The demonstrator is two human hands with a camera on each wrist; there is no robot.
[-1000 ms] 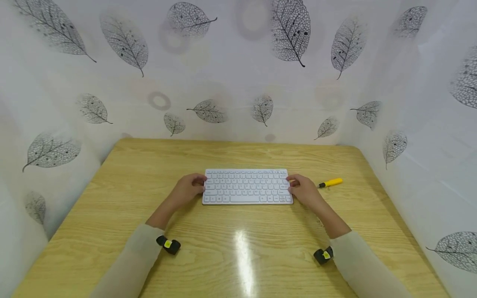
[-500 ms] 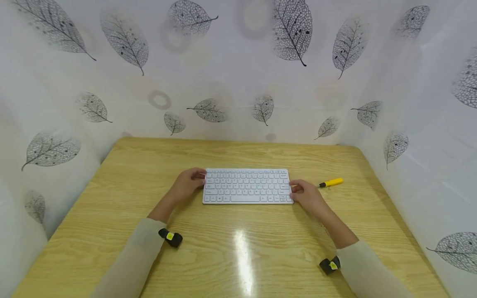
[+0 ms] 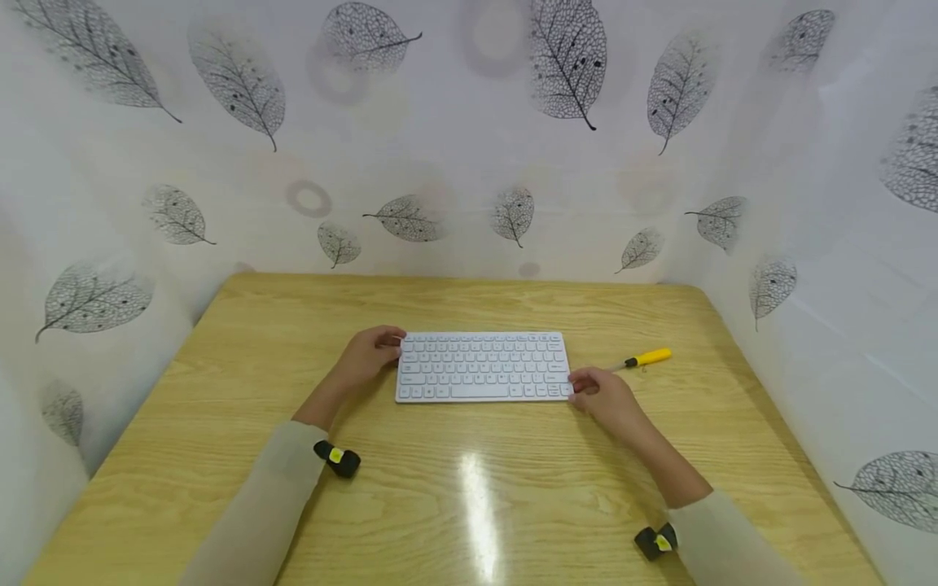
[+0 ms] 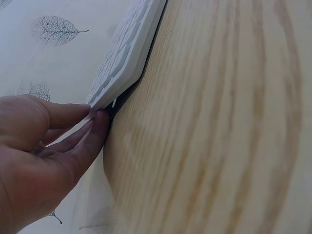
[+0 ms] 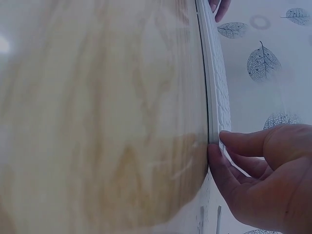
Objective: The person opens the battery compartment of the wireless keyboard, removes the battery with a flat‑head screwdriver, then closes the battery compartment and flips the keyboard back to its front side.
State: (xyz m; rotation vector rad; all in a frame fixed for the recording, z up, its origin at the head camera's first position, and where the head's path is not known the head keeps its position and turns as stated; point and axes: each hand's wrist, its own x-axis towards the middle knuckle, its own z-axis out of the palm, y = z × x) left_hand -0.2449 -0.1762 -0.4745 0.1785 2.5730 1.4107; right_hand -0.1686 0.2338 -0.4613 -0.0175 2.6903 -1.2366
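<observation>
A slim white keyboard (image 3: 484,368) lies on the wooden table, its space bar towards me. At its left end my left hand (image 3: 364,358) pinches the edge near the far corner. In the left wrist view that left hand (image 4: 41,151) has its fingertips right at the underside, where a dark gap shows beneath the keyboard (image 4: 127,58). My right hand (image 3: 610,400) pinches the right end by the near corner. The right wrist view shows the right hand's (image 5: 273,175) thumb and a finger on either side of the keyboard's (image 5: 213,87) edge.
A yellow-handled tool (image 3: 650,357) with a black collar and thin shaft, like a screwdriver, lies right of the keyboard, beyond the right hand. The wooden table (image 3: 366,505) ends at a pale leaf-patterned curtain (image 3: 454,146) behind and at both sides.
My right hand has slid towards me along the keyboard's right end, to the near corner. My left hand has shifted slightly towards the far left corner. The keyboard has hardly moved.
</observation>
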